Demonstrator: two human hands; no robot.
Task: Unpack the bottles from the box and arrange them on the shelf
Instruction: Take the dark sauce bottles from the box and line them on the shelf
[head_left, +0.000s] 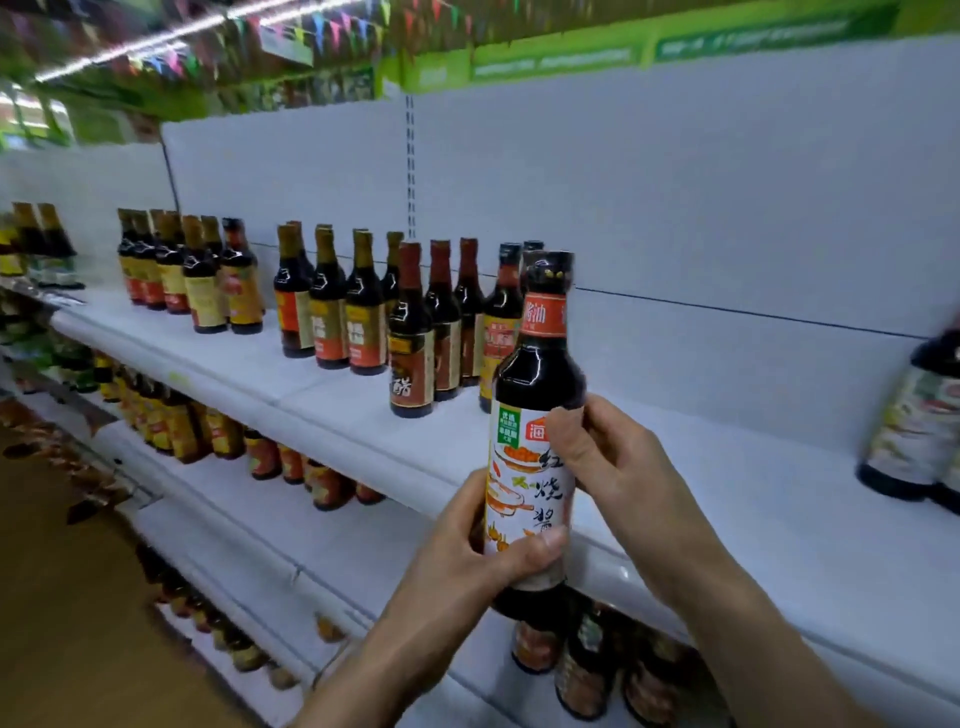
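White boards of the shelf carry, at the left, gold-capped bottles in short files, then red-capped bottles running front to back with labels outward, then black-capped bottles last in line. In front of these the left hand is wrapped round the low part of the bottle, thumb laid across the foot of its label; the right hand holds it higher up, fingertips curled onto the label's upper right. The bottle is upright in the air, before the shelf's front edge and not yet on the board. The box is out of view. To the right the shelf lies bare as far as the edge bottles, which are blurred. The step looks to be placing: the natural spot is just right of the black-capped bottles, whose caps seem to match. Let the left hand take the weight and the right only steer. Clear the front lip, bring the base down flat, and turn the label to face out like its neighbours. Keep a small gap so the shoulder does not knock the next bottle. Starting the file at the back wall would probably save reaching over front bottles when more are brought.
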